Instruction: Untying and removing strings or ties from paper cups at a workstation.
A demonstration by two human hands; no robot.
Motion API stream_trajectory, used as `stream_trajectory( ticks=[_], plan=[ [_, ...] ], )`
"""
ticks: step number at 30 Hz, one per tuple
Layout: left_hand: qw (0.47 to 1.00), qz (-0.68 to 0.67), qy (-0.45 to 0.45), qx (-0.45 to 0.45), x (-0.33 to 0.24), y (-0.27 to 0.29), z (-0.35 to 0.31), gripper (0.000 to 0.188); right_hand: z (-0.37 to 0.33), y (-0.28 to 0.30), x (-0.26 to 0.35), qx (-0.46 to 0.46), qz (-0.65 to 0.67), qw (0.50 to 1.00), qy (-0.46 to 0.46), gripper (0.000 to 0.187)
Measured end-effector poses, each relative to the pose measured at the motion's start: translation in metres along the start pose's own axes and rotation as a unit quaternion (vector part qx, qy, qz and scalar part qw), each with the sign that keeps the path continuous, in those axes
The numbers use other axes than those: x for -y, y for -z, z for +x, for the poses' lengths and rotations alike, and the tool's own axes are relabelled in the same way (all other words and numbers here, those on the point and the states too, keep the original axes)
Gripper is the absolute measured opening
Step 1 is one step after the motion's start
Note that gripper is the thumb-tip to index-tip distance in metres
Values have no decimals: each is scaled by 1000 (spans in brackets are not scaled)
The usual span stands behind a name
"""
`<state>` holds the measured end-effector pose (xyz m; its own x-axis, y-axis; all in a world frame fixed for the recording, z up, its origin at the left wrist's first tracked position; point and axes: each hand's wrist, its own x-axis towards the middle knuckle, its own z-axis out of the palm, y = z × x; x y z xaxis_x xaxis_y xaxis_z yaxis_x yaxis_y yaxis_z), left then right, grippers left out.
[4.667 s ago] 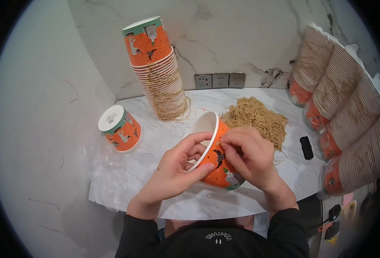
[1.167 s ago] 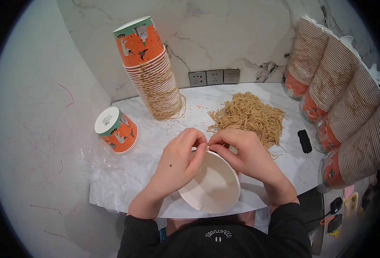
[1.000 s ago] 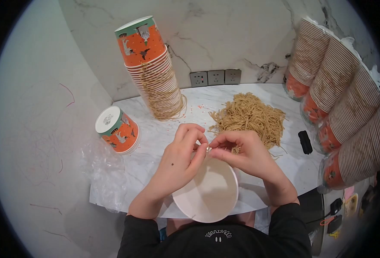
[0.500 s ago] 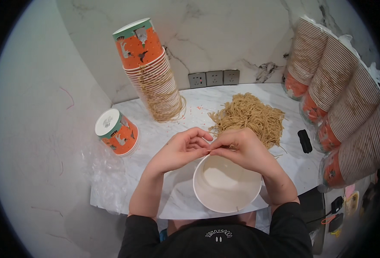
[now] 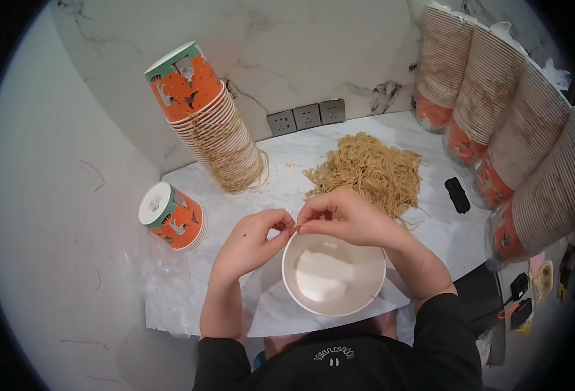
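Note:
A white paper bucket [image 5: 337, 277] stands with its opening toward me at the front of the marble-patterned table. At its far-left rim my hands meet. My left hand [image 5: 253, 240] has thumb and forefinger pinched together there. My right hand [image 5: 341, 218] pinches at the same spot, back of the hand up. Whatever the fingertips hold is too small to name. A tiny tan bit shows on the bucket's near-right rim. Right behind my right hand lies a heap of tan cords [image 5: 372, 169].
At the back left rises a tall stack of orange-and-green paper buckets [image 5: 193, 91], tan cords hanging down it. A shorter upside-down stack [image 5: 180, 218] stands nearer, beside clear plastic wrap [image 5: 164, 277]. Bagged bucket stacks [image 5: 528, 130] line the right, near a black bundle [image 5: 457, 195].
My left fingers, spread half a second ago, have curled in to a pinch at the rim. The whole view has shifted and turned slightly; the bucket stays in about the same place.

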<state>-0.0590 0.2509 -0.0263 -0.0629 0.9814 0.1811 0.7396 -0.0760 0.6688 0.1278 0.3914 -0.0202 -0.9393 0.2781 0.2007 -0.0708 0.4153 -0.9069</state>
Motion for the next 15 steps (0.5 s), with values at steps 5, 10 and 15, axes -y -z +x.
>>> stream_trajectory(
  ticks=[5,10,15],
  plan=[
    [996,-91,19,-16,9,-13,7,12,4,1,-13,-42,68,996,-24,10],
    [970,-226,77,-39,6,-26,8,9,6,4,-16,-59,71,994,-50,10],
    [983,-148,109,-16,-3,-12,6,9,6,14,-20,-83,-12,994,-74,17]
  ],
)
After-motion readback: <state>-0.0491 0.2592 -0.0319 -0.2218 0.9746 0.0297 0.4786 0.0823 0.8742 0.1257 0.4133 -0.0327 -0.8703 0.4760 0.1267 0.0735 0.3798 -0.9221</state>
